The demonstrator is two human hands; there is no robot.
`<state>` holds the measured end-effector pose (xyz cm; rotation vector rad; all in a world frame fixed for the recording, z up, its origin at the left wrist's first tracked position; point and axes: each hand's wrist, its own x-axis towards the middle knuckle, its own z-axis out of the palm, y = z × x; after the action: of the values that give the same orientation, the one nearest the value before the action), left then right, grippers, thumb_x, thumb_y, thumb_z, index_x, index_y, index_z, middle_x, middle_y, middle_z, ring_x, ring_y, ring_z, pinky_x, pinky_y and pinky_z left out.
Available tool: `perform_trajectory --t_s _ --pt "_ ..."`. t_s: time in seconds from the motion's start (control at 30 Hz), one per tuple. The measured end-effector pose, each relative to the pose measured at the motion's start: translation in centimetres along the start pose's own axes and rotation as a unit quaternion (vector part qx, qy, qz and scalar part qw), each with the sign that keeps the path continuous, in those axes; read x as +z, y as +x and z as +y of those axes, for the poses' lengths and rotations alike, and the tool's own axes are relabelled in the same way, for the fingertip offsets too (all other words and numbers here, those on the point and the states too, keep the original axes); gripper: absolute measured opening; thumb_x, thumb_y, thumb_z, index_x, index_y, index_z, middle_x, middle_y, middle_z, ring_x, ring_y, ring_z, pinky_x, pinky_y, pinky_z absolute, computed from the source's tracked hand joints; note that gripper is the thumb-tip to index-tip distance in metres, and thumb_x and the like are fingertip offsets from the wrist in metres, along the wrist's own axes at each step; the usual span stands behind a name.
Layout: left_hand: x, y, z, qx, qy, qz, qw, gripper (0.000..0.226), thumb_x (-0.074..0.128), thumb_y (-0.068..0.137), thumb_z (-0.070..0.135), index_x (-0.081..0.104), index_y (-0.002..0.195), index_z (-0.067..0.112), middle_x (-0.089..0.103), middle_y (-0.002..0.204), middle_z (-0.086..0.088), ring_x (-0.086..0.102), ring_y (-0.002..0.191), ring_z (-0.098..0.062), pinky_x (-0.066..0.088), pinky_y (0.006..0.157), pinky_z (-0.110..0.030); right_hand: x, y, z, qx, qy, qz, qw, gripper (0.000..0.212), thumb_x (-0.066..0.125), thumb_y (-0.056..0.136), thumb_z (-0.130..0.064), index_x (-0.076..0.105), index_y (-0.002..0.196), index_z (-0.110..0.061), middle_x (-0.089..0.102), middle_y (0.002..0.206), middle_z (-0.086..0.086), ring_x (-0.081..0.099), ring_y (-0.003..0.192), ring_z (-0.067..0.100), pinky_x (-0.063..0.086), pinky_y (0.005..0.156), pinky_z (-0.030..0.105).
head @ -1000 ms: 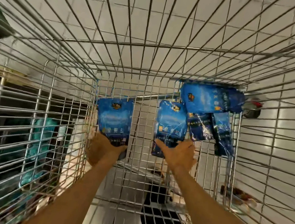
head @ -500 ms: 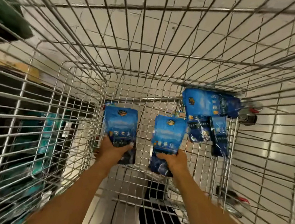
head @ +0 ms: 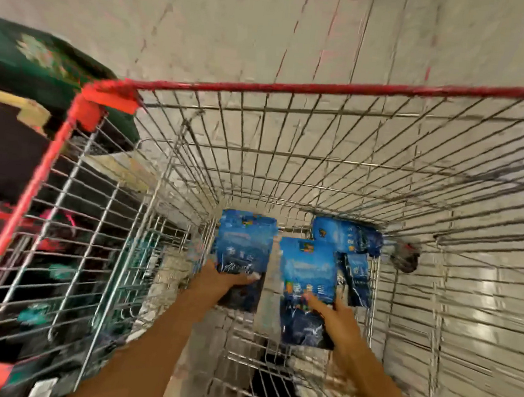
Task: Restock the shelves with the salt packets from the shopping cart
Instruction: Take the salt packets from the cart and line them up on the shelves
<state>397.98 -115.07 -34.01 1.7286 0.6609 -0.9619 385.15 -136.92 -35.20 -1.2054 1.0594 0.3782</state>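
Both hands up now — left hand (head: 215,281) and right hand (head: 336,312) each gripping a salt packet (head: 245,247), lifted off the cart (head: 295,90) floor — shelves next.

The shopping cart (head: 289,156) is bare silver wire with a red rim. The salt packets (head: 308,272) are bright blue, darkening to navy at the bottom, with pale lettering and what looks like a small gold emblem near the top, though the blur makes that unsure. The floor (head: 206,19) is pale grey tile. A dark green object (head: 38,64) at left bears a lighter green mark.
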Motion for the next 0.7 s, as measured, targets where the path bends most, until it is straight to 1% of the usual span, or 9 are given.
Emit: perform_trajectory --t_s 0.1,0.13,0.2,0.27,0.33,0.4,0.47,0.6,0.7 --pt "-1.2 -4.8 4.0 0.049 -0.021 0.001 0.999 0.052 0.089 0.067 0.016 0.069 0.114 0.007 0.074 0.106 -0.012 0.071 0.094 -0.026 0.058 0.086 -0.041 0.3 -4.1 -4.1 -0.052 0.019 -0.009 0.998 0.026 0.082 0.071 -0.041 0.066 0.091 -0.039 0.074 0.080 -0.023 0.067 0.084 0.005 0.051 0.089 0.038" --pt "-1.7 -6.5 5.1 0.059 -0.038 0.002 0.998 0.051 0.088 0.070 0.021 0.069 0.116 0.008 0.074 0.108 -0.012 0.071 0.096 -0.028 0.058 0.088 -0.043 0.6 -5.6 -5.4 -0.068 0.022 -0.020 0.997 0.029 0.081 0.073 -0.037 0.068 0.099 -0.035 0.076 0.089 -0.016 0.070 0.091 0.012 0.051 0.095 0.045" --pt "-2.8 -10.3 7.0 0.084 -0.052 0.013 0.995 0.056 0.081 0.077 0.036 0.064 0.123 0.009 0.070 0.116 -0.012 0.067 0.104 -0.031 0.054 0.094 -0.045 1.1 -8.7 -7.8 -0.095 0.031 -0.027 0.995 0.056 0.083 0.070 -0.037 0.065 0.122 -0.022 0.075 0.113 -0.001 0.068 0.107 0.024 0.048 0.103 0.052" --pt "-4.2 -14.2 8.6 0.114 -0.069 0.038 0.990 0.045 0.071 0.081 0.052 0.063 0.116 0.024 0.068 0.111 0.000 0.065 0.097 -0.022 0.054 0.080 -0.039 1.7 -11.9 -9.8 -0.131 0.040 -0.040 0.990 0.080 0.087 0.066 -0.042 0.056 0.136 -0.020 0.068 0.127 0.002 0.064 0.117 0.025 0.045 0.106 0.053" --pt "-6.3 -18.7 9.7 0.147 -0.111 0.051 0.982 0.034 0.068 0.078 0.061 0.060 0.098 0.034 0.064 0.093 0.013 0.061 0.083 -0.008 0.046 0.062 -0.027 2.6 -15.7 -11.7 -0.172 0.038 -0.065 0.982 0.089 0.089 0.056 -0.058 0.056 0.135 -0.032 0.068 0.127 -0.007 0.063 0.117 0.016 0.047 0.105 0.049" --pt "-8.4 -22.4 10.1 0.189 -0.131 0.044 0.972 0.046 0.072 0.070 0.064 0.064 0.101 0.031 0.071 0.097 0.006 0.068 0.088 -0.016 0.054 0.071 -0.031 3.5 -18.9 -13.2 -0.203 0.044 -0.079 0.975 0.091 0.088 0.050 -0.067 0.057 0.131 -0.039 0.065 0.131 -0.008 0.061 0.119 0.013 0.050 0.101 0.045" --pt "-10.7 -26.2 10.2 0.233 -0.171 0.023 0.957 0.052 0.076 0.070 0.056 0.068 0.112 0.027 0.075 0.108 -0.003 0.071 0.099 -0.029 0.056 0.090 -0.049 4.7 -21.8 -14.6 -0.226 0.053 -0.099 0.968 0.087 0.088 0.055 -0.064 0.057 0.132 -0.037 0.061 0.137 -0.002 0.058 0.126 0.022 0.047 0.105 0.051" --pt "-16.2 -33.7 9.8 0.323 -0.218 0.051 0.920 0.060 0.081 0.066 0.048 0.069 0.117 0.019 0.073 0.114 -0.007 0.069 0.107 -0.030 0.049 0.099 -0.056 8.3 -28.3 -17.6 -0.286 0.054 -0.156 0.944 0.049 0.089 0.060 -0.045 0.073 0.105 -0.035 0.075 0.112 0.002 0.073 0.099 0.025 0.060 0.082 0.046" --pt "-20.4 -39.3 8.8 0.360 -0.240 0.085 0.897 0.069 0.085 0.062 0.050 0.068 0.119 0.016 0.072 0.115 -0.012 0.068 0.108 -0.036 0.048 0.099 -0.060 11.4 -33.6 -19.3 -0.328 0.058 -0.199 0.922 0.045 0.088 0.061 -0.039 0.073 0.103 -0.031 0.077 0.106 0.003 0.075 0.093 0.026 0.061 0.067 0.038"
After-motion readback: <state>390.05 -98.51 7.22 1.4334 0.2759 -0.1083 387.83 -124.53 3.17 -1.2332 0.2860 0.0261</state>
